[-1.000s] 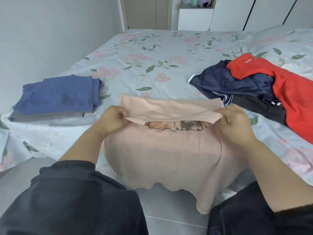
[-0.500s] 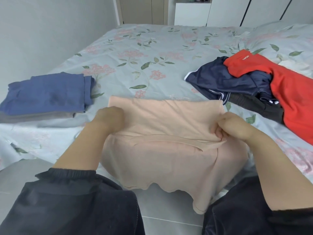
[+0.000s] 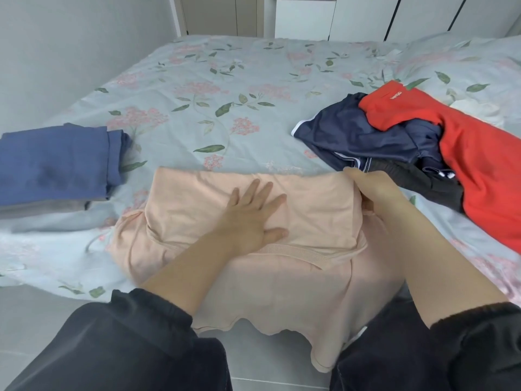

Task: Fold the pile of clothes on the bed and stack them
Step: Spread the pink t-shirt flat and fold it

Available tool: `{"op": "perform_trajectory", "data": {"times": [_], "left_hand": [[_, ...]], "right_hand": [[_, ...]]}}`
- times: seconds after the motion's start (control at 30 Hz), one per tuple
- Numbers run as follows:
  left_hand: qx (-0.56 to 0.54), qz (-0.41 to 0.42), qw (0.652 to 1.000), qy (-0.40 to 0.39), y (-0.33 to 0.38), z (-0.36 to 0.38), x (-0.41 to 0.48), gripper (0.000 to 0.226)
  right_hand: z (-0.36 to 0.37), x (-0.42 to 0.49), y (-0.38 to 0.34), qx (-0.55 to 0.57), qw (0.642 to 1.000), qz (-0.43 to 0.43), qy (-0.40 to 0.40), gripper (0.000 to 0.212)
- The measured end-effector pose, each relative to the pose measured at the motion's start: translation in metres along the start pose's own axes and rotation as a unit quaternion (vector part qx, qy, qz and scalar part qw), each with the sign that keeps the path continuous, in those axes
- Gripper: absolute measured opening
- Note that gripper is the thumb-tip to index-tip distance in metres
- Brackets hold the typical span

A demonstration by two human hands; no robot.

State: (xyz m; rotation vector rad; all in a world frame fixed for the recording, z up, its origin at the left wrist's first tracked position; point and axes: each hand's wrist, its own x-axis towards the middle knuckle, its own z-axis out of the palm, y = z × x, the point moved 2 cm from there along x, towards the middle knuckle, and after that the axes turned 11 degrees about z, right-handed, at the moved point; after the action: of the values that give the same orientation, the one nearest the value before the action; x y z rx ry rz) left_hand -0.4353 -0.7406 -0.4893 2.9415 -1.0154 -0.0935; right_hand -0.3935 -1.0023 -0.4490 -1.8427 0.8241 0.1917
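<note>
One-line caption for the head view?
Left hand presses the peach shirt flat on the bed; right hand grips its edge.

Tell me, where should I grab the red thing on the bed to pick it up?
Probably the folded end of the red garment with the small white label, coming from above. That end lies on top of the navy garment with nothing over it, so it should lift free. The right hand, gripping the peach shirt, is nearest.

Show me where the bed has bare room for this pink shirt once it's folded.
Bare sheet lies beyond the pink shirt, between the folded blue stack and the unfolded pile, up to the far edge. The near edge is crowded: shirt, stack and pile.
</note>
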Motion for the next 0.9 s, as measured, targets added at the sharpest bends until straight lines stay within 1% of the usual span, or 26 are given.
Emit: {"op": "perform_trajectory", "data": {"times": [0.07, 0.13, 0.2, 0.23, 0.3, 0.33, 0.4, 0.43, 0.47, 0.53, 0.57, 0.63, 0.67, 0.73, 0.8, 0.9], "left_hand": [[0.003, 0.016, 1.000, -0.004, 0.000, 0.002, 0.001, 0.080], [0.004, 0.019, 1.000, -0.001, 0.000, 0.003, 0.001, 0.080], [0.007, 0.020, 1.000, -0.002, 0.000, 0.003, 0.000, 0.080], [0.006, 0.020, 1.000, -0.003, 0.000, 0.002, 0.000, 0.081], [0.002, 0.015, 1.000, -0.007, 0.001, 0.002, -0.001, 0.081], [0.001, 0.013, 1.000, -0.008, 0.002, 0.002, -0.001, 0.079], [0.000, 0.007, 1.000, -0.007, 0.003, 0.001, -0.001, 0.074], [-0.001, 0.004, 1.000, -0.007, 0.003, 0.001, -0.001, 0.071], [-0.002, 0.001, 1.000, -0.007, 0.003, 0.001, -0.002, 0.069], [-0.002, -0.006, 1.000, -0.008, 0.005, 0.001, -0.002, 0.067], [-0.001, -0.008, 1.000, -0.007, 0.005, 0.000, -0.002, 0.066], [-0.002, -0.010, 1.000, -0.006, 0.006, 0.000, -0.003, 0.065], [-0.002, -0.011, 1.000, -0.007, 0.006, -0.001, -0.004, 0.064], [-0.001, -0.012, 1.000, -0.008, 0.006, -0.001, -0.005, 0.064], [-0.002, -0.013, 1.000, -0.008, 0.006, -0.001, -0.006, 0.064], [-0.009, -0.012, 1.000, -0.005, 0.006, 0.000, -0.008, 0.063]], "right_hand": [[0.003, 0.007, -0.002, 0.009, 1.000, 0.009, 0.008, 0.021], [0.006, 0.016, 0.001, 0.064, 0.997, 0.011, 0.032, 0.015], [0.008, 0.019, 0.005, 0.134, 0.990, 0.021, 0.047, 0.016], [0.008, 0.020, 0.007, 0.147, 0.988, 0.022, 0.047, 0.017], [0.007, 0.020, 0.008, 0.126, 0.991, 0.012, 0.044, 0.031], [0.004, 0.020, 0.007, 0.112, 0.993, 0.007, 0.046, 0.034], [-0.001, 0.022, 0.006, 0.102, 0.994, -0.003, 0.030, 0.027], [-0.003, 0.020, 0.006, 0.081, 0.996, -0.012, 0.021, 0.022], [-0.004, 0.016, 0.006, 0.032, 0.999, -0.029, 0.015, 0.018], [-0.001, 0.007, 0.011, -0.102, 0.990, -0.096, 0.027, 0.017], [0.000, 0.002, 0.015, -0.145, 0.979, -0.135, 0.055, 0.021], [0.001, -0.007, 0.023, -0.172, 0.958, -0.187, 0.131, 0.026], [-0.001, -0.010, 0.026, -0.175, 0.950, -0.193, 0.169, 0.029], [-0.006, -0.011, 0.028, -0.212, 0.936, -0.172, 0.220, 0.038], [-0.009, -0.011, 0.028, -0.271, 0.920, -0.149, 0.239, 0.037], [-0.006, -0.015, 0.026, -0.337, 0.897, -0.149, 0.244, 0.033]]}}
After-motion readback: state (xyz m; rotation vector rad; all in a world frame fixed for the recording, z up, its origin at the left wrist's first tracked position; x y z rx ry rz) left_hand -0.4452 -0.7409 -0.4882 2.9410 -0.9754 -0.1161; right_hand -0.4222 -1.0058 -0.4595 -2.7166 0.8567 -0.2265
